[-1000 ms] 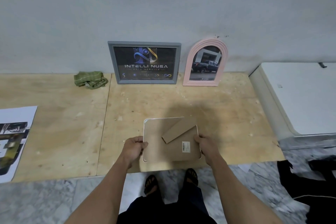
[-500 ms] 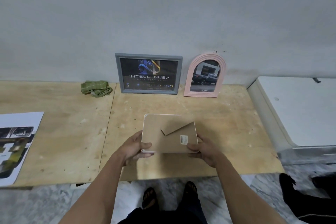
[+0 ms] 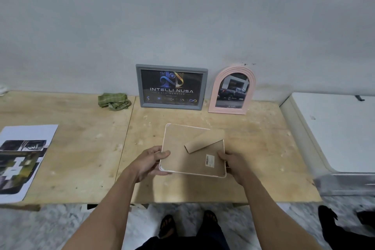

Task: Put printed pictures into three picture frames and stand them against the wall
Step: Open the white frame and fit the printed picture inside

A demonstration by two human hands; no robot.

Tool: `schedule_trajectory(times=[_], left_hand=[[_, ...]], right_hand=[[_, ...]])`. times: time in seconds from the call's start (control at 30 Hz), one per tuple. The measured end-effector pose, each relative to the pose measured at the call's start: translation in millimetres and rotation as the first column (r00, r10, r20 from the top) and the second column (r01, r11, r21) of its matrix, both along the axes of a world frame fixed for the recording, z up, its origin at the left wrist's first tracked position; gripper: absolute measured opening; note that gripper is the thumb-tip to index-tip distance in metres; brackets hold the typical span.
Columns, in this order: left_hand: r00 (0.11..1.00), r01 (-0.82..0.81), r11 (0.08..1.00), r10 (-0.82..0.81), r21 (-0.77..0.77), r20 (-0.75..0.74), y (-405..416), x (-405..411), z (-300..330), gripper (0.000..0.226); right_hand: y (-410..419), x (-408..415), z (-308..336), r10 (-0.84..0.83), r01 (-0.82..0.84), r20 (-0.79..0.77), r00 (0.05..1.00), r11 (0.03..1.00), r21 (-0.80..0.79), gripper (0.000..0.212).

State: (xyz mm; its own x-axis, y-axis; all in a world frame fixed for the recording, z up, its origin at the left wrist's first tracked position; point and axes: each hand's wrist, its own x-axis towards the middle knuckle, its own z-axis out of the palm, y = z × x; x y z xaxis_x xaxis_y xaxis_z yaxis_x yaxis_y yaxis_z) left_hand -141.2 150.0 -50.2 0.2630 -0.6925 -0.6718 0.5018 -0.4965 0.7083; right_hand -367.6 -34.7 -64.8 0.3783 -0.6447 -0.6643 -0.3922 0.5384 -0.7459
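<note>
Third frame, back-side up, was lifted off the bench since 1 s prior; left hand & right hand gripped its side edges. Two frames stood at wall; final placement judged imminent.

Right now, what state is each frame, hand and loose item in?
Grey frame: filled, leaning on wall.
Pink arched frame: filled, leaning on wall.
White frame: held back-up, stand flap raised.
Left hand: grips white frame's left edge.
Right hand: grips its right edge.
Printed sheet: flat on table.
Green cloth: crumpled by wall.
</note>
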Motion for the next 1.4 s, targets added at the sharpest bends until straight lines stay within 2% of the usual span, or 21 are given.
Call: schedule_trajectory(times=[0.13,0.27,0.33,0.43,0.6,0.73,0.87,1.0,1.1,1.23,1.3,1.37,1.4], left_hand=[[0.985,-0.097,0.995,0.094,0.015,0.142,-5,-2,0,0.018],[0.994,-0.014,1.000,0.013,0.012,0.105,-6,-6,7,0.020],[0.995,-0.007,1.000,0.007,-0.001,0.102,-10,-10,12,0.022],[0.976,-0.131,0.990,0.139,-0.055,0.170,-24,-13,22,0.022],[0.896,-0.319,0.945,0.327,-0.076,0.301,-46,-23,30,0.014],[0.868,-0.372,0.924,0.382,-0.092,0.317,-53,-34,42,0.014],[0.855,-0.386,0.913,0.407,-0.132,0.320,-56,-35,56,0.015],[0.800,-0.459,0.868,0.497,-0.191,0.337,-57,-40,65,0.016],[0.733,-0.522,0.816,0.578,-0.248,0.358,-55,-40,71,0.015],[0.660,-0.597,0.752,0.658,-0.280,0.362,-44,-40,75,0.010],[0.620,-0.620,0.726,0.685,-0.296,0.383,-36,-38,74,0.009],[0.582,-0.640,0.702,0.708,-0.312,0.400,-28,-36,72,0.009],[0.562,-0.650,0.691,0.718,-0.317,0.411,-24,-36,72,0.009]], right_hand=[[-9,1,12,0.031,-0.030,0.018,0.999,0.997,-0.076,0.020],[-27,6,23,0.001,0.004,0.027,1.000,0.984,-0.176,0.013],[-38,6,28,0.009,-0.001,0.038,0.999,0.976,-0.219,0.019],[-47,7,36,0.104,-0.089,0.046,0.993,0.960,-0.265,0.020],[-62,5,55,0.232,-0.216,0.018,0.973,0.930,-0.297,0.018],[-76,4,73,0.309,-0.295,0.000,0.951,0.909,-0.294,0.022],[-88,13,88,0.355,-0.314,0.052,0.933,0.878,-0.362,0.027],[-92,25,107,0.407,-0.331,0.103,0.908,0.846,-0.418,0.029],[-97,37,116,0.517,-0.429,0.108,0.849,0.794,-0.431,0.026],[-95,51,121,0.546,-0.482,0.189,0.817,0.824,-0.296,0.025],[-89,56,120,0.551,-0.501,0.208,0.808,0.829,-0.250,0.038],[-84,62,117,0.611,-0.547,0.159,0.775,0.776,-0.314,0.047],[-79,64,116,0.647,-0.574,0.125,0.752,0.736,-0.359,0.046]])
